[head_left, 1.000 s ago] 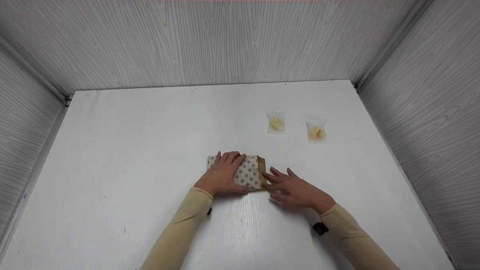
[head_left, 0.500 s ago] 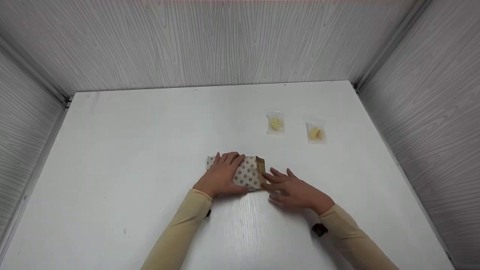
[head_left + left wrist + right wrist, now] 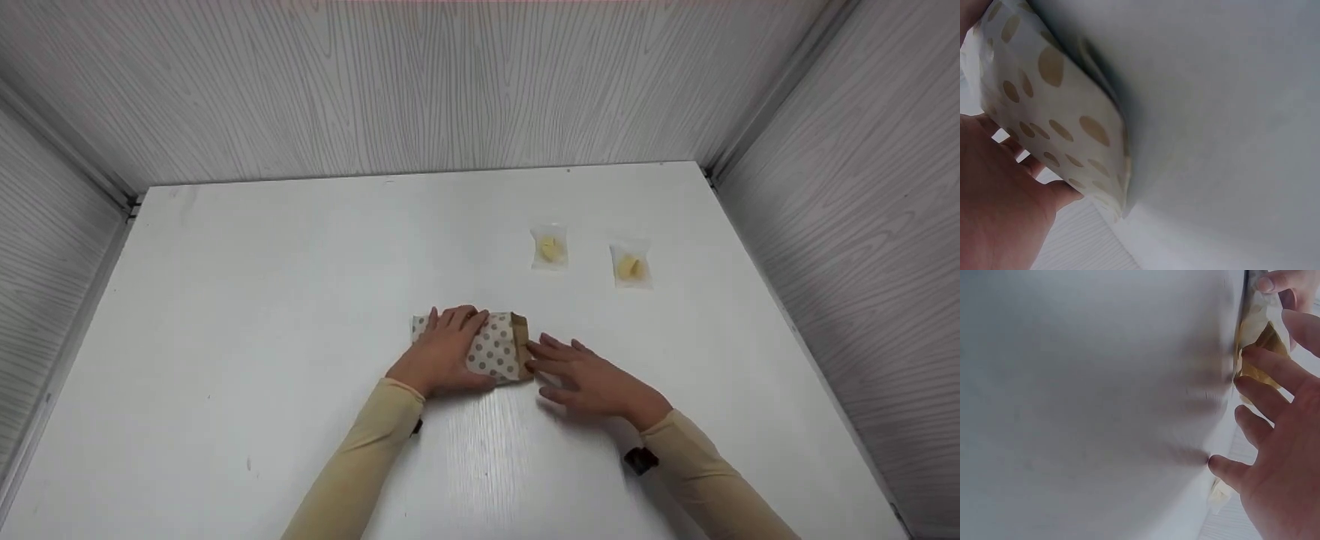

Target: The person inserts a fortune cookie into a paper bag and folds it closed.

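Observation:
A small paper bag (image 3: 491, 349), white with grey-brown dots, lies on the white table with its brown flap or mouth to the right. Across its left part rests my left hand (image 3: 442, 356), fingers spread toward the far edge and thumb along the near edge. In the left wrist view the dotted bag (image 3: 1061, 118) puffs up a little from the table. My right hand (image 3: 592, 379) has its fingers spread, and its fingertips touch the brown end. The right wrist view shows two fingertips at the brown part of the bag (image 3: 1272, 340); what is inside it is hidden.
Two clear sachets lie farther back on the right, the left sachet (image 3: 550, 247) and the right sachet (image 3: 631, 265), each with a yellow piece inside. Grey wood-grain panels (image 3: 420, 90) stand behind and at both sides of the table (image 3: 262, 300).
Both hands stay almost where they were. The right fingertips have shifted very slightly at the bag's brown end. The sachets have not moved on the table.

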Available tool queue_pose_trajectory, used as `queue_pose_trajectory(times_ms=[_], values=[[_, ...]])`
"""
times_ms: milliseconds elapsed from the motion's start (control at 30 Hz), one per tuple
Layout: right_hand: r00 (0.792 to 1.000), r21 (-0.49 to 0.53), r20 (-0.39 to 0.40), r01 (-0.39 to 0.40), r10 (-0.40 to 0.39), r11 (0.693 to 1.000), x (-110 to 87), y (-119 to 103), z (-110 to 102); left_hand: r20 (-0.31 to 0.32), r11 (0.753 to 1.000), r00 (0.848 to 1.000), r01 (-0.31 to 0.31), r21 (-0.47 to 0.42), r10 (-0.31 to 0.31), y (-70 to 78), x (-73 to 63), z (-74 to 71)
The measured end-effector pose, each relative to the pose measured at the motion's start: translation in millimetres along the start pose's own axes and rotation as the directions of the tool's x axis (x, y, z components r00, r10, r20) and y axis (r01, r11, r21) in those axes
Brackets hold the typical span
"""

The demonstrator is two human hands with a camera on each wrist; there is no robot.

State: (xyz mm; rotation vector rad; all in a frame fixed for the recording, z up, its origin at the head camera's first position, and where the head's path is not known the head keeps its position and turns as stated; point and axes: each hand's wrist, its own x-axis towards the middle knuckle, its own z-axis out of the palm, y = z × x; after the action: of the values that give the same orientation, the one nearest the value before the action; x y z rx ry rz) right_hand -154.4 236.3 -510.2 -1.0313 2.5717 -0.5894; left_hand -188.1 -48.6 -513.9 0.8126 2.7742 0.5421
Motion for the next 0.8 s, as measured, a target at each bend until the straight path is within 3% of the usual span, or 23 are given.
queue_pose_trajectory(times_ms=[200,367,467,600,800], values=[[0.983,0.125,-0.158,-0.069,0.089,0.99,-3.5,16.7,-12.6,-0.002,1.0,1.0,0.009,-0.028,-0.009,0.6,-1.2,0.0],[0.925,0.167,-0.327,-0.143,0.192,0.975,-5.8,49.4,-37.9,-0.002,0.999,1.0,0.009,-0.039,-0.009,0.5,-0.3,-1.5],[0.886,0.149,-0.386,-0.213,0.255,0.966,-6.8,73.3,-54.6,-0.014,1.0,1.0,-0.014,-0.027,0.014,-0.2,1.2,-2.1],[0.854,0.134,-0.389,-0.319,0.346,0.938,-7.8,99.9,-73.9,-0.013,0.999,0.999,-0.034,-0.025,0.033,-0.9,1.0,-1.1],[0.828,0.171,-0.27,-0.462,0.492,0.87,-8.5,131.5,-99.1,-0.005,0.999,1.0,-0.029,-0.046,0.029,-0.3,0.8,-0.2]])
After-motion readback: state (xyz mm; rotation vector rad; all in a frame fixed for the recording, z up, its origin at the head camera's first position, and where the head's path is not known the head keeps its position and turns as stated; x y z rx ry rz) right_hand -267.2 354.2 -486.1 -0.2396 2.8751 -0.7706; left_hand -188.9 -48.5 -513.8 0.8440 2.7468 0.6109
